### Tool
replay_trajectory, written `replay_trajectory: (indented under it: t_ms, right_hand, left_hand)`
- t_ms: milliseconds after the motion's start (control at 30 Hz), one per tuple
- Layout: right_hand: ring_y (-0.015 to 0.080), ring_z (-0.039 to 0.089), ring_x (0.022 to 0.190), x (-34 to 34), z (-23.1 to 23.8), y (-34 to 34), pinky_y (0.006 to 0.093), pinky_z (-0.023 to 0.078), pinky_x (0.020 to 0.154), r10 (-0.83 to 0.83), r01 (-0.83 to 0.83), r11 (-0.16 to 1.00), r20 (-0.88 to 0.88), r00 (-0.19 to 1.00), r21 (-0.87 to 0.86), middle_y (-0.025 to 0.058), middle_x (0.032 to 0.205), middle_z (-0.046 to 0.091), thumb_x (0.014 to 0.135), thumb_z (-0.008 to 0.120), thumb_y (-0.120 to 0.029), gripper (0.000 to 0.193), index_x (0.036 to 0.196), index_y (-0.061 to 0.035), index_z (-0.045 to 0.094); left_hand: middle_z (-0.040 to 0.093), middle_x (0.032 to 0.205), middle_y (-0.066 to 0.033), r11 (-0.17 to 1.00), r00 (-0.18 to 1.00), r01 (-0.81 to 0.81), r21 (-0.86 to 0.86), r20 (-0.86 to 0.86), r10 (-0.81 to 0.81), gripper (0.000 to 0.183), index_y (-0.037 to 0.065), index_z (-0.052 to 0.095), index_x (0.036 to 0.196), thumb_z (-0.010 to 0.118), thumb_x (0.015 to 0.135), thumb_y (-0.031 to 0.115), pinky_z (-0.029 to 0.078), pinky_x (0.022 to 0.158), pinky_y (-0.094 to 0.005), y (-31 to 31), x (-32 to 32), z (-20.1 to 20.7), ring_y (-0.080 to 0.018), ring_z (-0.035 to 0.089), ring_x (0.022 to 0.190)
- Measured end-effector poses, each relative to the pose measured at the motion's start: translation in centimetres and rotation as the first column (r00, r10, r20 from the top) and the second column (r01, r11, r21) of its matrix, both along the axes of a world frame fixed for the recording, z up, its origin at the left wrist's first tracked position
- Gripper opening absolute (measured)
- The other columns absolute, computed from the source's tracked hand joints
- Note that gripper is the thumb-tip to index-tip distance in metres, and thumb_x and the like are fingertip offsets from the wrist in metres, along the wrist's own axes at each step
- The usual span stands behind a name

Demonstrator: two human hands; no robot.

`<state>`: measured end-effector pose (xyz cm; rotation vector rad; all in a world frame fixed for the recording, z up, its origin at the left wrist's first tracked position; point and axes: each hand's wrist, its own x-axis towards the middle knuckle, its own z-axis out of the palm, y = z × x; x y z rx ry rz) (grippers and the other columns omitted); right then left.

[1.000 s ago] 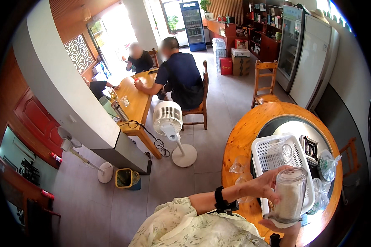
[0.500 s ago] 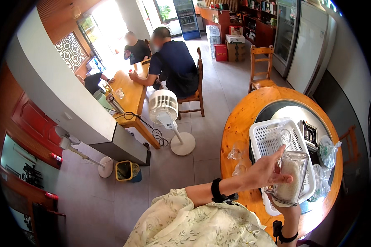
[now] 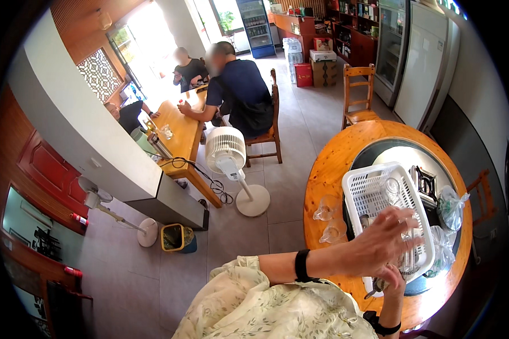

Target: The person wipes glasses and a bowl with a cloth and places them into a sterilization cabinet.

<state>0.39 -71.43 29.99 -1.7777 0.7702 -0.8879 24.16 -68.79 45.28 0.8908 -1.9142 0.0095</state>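
Observation:
My left hand [image 3: 370, 240] reaches over the near side of a white perforated basket [image 3: 353, 186]. Its fingers are spread and slightly blurred, and I see nothing held in them. Below it, my right hand [image 3: 391, 281] is closed on a bunched cloth with a dark patterned edge [image 3: 375, 289]; most of the cloth is hidden. Just past the left fingers, a clear glass vessel [image 3: 410, 261] shows at the basket's near right part, partly covered by the hands. Another clear glass [image 3: 391, 187] lies farther back in the basket.
The round wooden table [image 3: 329, 164] carries two clear glass pieces [image 3: 326, 208] at left, a portable stove [image 3: 424, 183] and tied plastic bags [image 3: 451, 206] at right. A wooden chair [image 3: 358, 93] stands behind it. People sit at another table [image 3: 175, 121], near a white fan [image 3: 226, 150].
The large glass vessel with cloth inside is no longer held up between both hands. My left hand has come off it and turned palm-down; the right hand keeps the cloth.

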Motion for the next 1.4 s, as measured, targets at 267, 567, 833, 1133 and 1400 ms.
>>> replay_trajectory:
  t_ms: [267,567,833,1133,1400]
  right_hand:
    - [0.0214,0.055,0.108,-0.1,-0.3,0.5,0.035,0.046,0.091,0.0,-0.038,0.96,0.138,0.99,0.278,0.0084,0.119,0.056,0.081,0.068,-0.009,0.035,0.113,-0.0029,0.058]
    - [0.0243,0.059,0.097,3.6,9.4,1.9,0.0368,0.049,0.083,0.229,-0.328,0.925,-0.405,0.885,-0.192,0.0095,0.104,0.062,0.079,0.069,-0.015,0.028,0.105,-0.0044,0.062]
    - [0.0288,0.057,0.105,8.5,9.8,-0.3,0.0426,0.041,0.096,0.289,-0.422,0.852,-0.395,0.872,-0.309,0.0101,0.107,0.063,0.08,0.067,-0.014,0.025,0.104,-0.0069,0.063]
    - [0.0257,0.047,0.125,5.6,7.2,-0.8,0.0478,0.023,0.114,-0.115,-0.362,0.761,-0.661,0.742,-0.538,0.0089,0.124,0.057,0.069,0.064,0.001,0.06,0.127,-0.0111,0.052]
    - [0.0304,0.065,0.091,-3.4,2.6,-2.1,0.0337,0.05,0.08,-0.285,0.28,0.956,-0.489,0.825,-0.084,0.016,0.098,0.066,0.069,0.064,0.009,0.064,0.129,-0.0054,0.05]
  left_hand:
    - [0.059,0.086,-0.0104,0.936,0.931,0.307,0.173,0.147,-0.333,0.046,0.004,0.062,0.08,0.06,0.076,0.05,0.043,0.083,-0.0372,-0.6,-0.5,0.5,-0.0237,0.058,0.091]
    - [0.053,0.055,-0.0051,0.937,0.91,0.347,0.036,0.227,-0.346,0.021,0.007,0.055,0.062,0.067,0.067,0.023,0.045,0.05,-0.0331,-0.7,-0.8,-0.3,-0.0231,0.058,0.054]
    - [0.053,0.06,-0.0056,0.971,0.964,0.217,0.102,0.134,-0.229,0.028,0.009,0.051,0.062,0.071,0.075,0.024,0.044,0.049,-0.0352,-1.3,2.4,-2.3,-0.0247,0.056,0.054]
    - [0.047,0.054,-0.004,0.913,0.982,-0.177,0.367,0.121,0.142,0.032,0.003,0.05,0.061,0.072,0.079,0.017,0.035,0.045,-0.0285,-0.8,8.6,-5.1,-0.0138,0.041,0.048]
    - [0.038,0.058,0.0053,0.575,0.679,-0.244,0.781,-0.286,0.676,0.041,0.002,0.049,0.061,0.068,0.087,0.026,0.025,0.048,-0.0224,2.6,17.1,-12.5,-0.0036,0.03,0.057]
